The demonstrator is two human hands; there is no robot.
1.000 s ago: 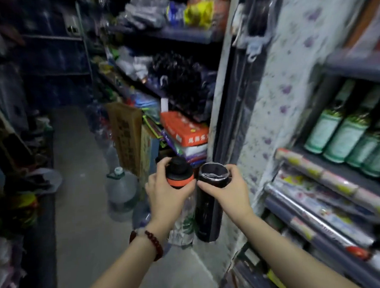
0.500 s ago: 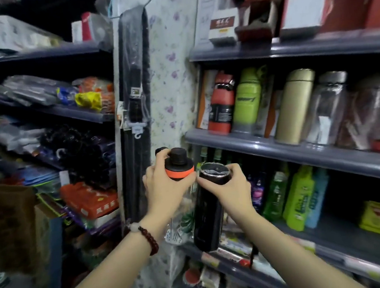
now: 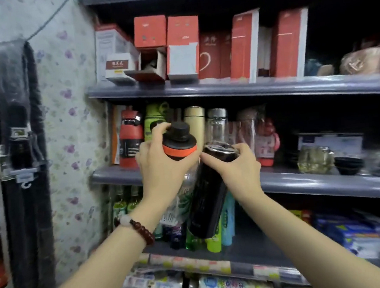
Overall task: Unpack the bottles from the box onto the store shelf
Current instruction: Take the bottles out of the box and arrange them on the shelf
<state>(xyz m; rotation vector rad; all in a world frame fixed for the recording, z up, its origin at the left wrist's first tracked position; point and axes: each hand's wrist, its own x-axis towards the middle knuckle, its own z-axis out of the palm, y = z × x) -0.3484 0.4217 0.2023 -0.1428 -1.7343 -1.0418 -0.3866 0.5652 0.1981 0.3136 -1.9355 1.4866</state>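
Observation:
My left hand (image 3: 158, 166) grips a clear bottle with a black cap and orange ring (image 3: 180, 142) near its top. My right hand (image 3: 233, 170) holds a tall black bottle (image 3: 207, 201) by its rim, tilted, with its base hanging lower. Both bottles are held side by side in front of the middle grey shelf (image 3: 299, 180). On that shelf stand a red and black bottle (image 3: 130, 141), a green bottle (image 3: 152, 119), a gold flask (image 3: 195, 118) and a clear glass bottle (image 3: 217, 126). The box is out of view.
The upper shelf (image 3: 225, 88) carries red and white cartons (image 3: 183, 47). Glass jars and black dishes (image 3: 316, 159) sit at the right of the middle shelf. Green and blue bottles (image 3: 213, 239) fill the shelf below. A flowered wall panel (image 3: 69, 107) and hanging black packs (image 3: 19, 133) are at the left.
The view has swung from the aisle floor up and right to face the shelves. Both hands have lifted their bottles up to the level of the middle shelf.

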